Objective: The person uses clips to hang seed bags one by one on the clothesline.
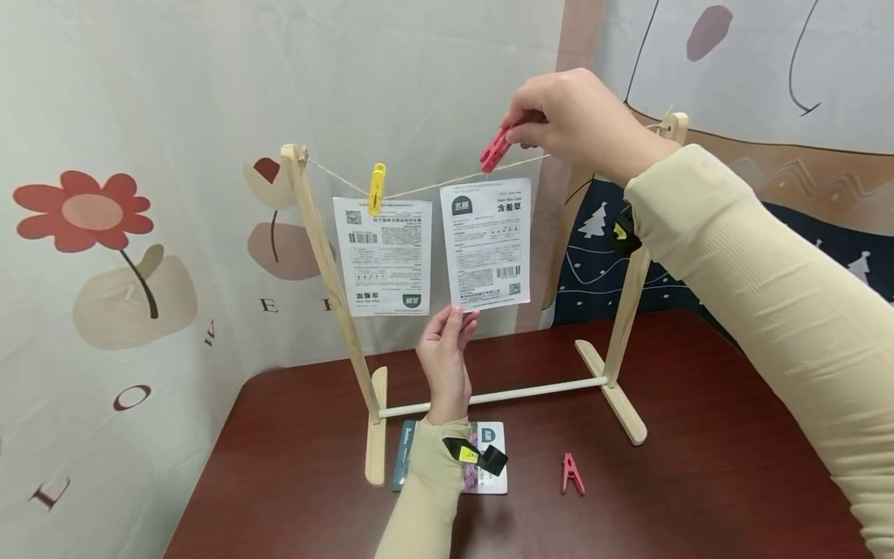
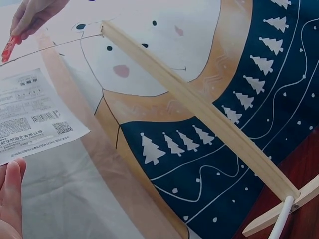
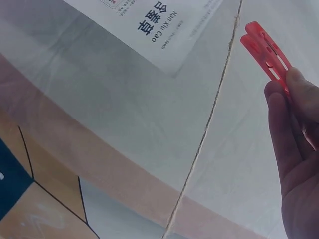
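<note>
My left hand (image 1: 447, 353) pinches the bottom edge of a white printed seed packet (image 1: 487, 244), held upright just under the string. Above the string, my right hand (image 1: 569, 116) grips a red clothespin (image 1: 496, 150) between thumb and fingers, its tip pointing down at the string. In the right wrist view the clothespin (image 3: 266, 52) is beside the string (image 3: 207, 127), apart from it. A second seed packet (image 1: 384, 256) hangs to the left, clipped on the string by a yellow clothespin (image 1: 376, 189).
The string runs between two posts of a wooden stand (image 1: 328, 272) with a white crossbar (image 1: 538, 392). Beneath my left forearm lie colourful packets (image 1: 492, 466). Another red clothespin (image 1: 571, 473) lies on the dark table (image 1: 663, 497). A printed cloth (image 1: 174, 109) hangs behind.
</note>
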A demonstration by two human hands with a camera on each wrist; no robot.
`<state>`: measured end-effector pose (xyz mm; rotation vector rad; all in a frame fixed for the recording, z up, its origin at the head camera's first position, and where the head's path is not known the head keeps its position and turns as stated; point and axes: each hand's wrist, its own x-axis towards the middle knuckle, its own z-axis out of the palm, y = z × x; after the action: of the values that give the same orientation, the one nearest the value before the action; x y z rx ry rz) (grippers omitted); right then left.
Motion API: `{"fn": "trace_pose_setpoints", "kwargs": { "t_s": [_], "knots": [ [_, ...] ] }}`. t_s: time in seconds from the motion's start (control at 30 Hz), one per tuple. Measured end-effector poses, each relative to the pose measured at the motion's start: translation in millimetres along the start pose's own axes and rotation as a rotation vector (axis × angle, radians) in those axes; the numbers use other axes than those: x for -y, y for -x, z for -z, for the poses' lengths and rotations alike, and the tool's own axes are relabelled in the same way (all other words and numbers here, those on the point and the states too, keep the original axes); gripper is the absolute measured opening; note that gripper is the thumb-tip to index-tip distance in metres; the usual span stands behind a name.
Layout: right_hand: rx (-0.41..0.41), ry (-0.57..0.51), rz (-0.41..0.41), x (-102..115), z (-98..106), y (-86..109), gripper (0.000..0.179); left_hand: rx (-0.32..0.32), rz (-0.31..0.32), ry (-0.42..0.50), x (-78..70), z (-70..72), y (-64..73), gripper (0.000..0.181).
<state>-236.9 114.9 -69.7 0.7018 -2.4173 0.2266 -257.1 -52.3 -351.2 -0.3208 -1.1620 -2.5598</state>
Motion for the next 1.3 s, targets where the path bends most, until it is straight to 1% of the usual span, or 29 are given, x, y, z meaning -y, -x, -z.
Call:
{"fn": "trace_pose_setpoints", "kwargs": {
  "t_s": [0.1, 0.3, 0.47, 0.63, 0.93, 1.13, 1.3],
  "knots": [
    [0.017, 0.001, 0.005, 2, 0, -0.7, 0.016, -0.001, -0.002, -0.019, -0.7, -0.7, 0.8, 0.029],
    [0.035, 0.026, 0.036, 5, 1, -3.8, 0.015, 0.007, -0.015, -0.022, 1.1, -2.5, -0.6, 0.031],
    [0.079, 0.024, 0.048, 9, 1, -8.6, 0.014, -0.018, -0.017, -0.021, 3.0, -2.1, 1.4, 0.03],
    [0.097, 0.057, 0.055, 11, 4, -10.7, 0.014, 0.001, -0.031, -0.004, 1.9, -6.2, 0.2, 0.031],
    [0.136, 0.069, 0.035, 12, 5, -12.0, 0.013, 0.012, -0.023, 0.017, -1.7, -10.8, 1.0, 0.029],
    [0.191, 0.052, 0.014, 14, 7, -13.6, 0.012, 0.008, -0.016, 0.032, -2.2, -11.5, 2.3, 0.028],
    [0.226, 0.053, -0.008, 17, 6, -13.1, 0.013, 0.012, -0.016, 0.026, -2.8, -11.8, 3.9, 0.029]
  ]
}}
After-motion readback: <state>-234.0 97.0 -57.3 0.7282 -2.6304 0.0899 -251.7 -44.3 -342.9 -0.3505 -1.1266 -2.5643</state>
